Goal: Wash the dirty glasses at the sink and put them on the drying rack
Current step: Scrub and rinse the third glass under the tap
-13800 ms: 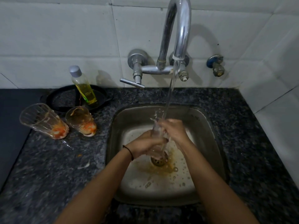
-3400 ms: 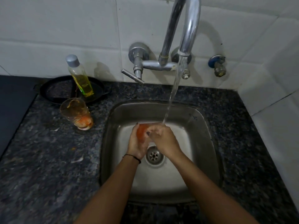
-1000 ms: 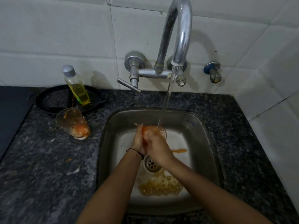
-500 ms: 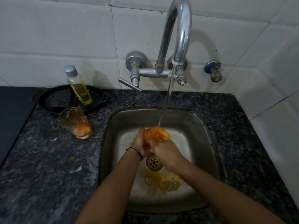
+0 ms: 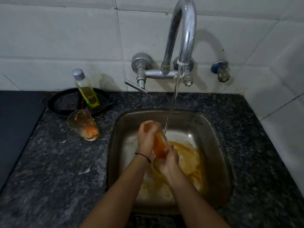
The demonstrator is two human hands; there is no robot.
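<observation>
Gripping an orange-stained glass (image 5: 159, 145) over the sink (image 5: 212, 145), right hand (image 5: 168, 162) is clasping its near end, left hand (image 5: 146, 139) wrapping its far end; tap (image 5: 184, 38) water is running; second dirty glass (image 5: 82, 125) is standing beyond the sink's far-left corner

I see the orange-stained clear glass (image 5: 83, 127) on the speckled granite counter (image 5: 49, 170), left of the steel sink (image 5: 213, 145), before the round black pan (image 5: 65, 102).
</observation>
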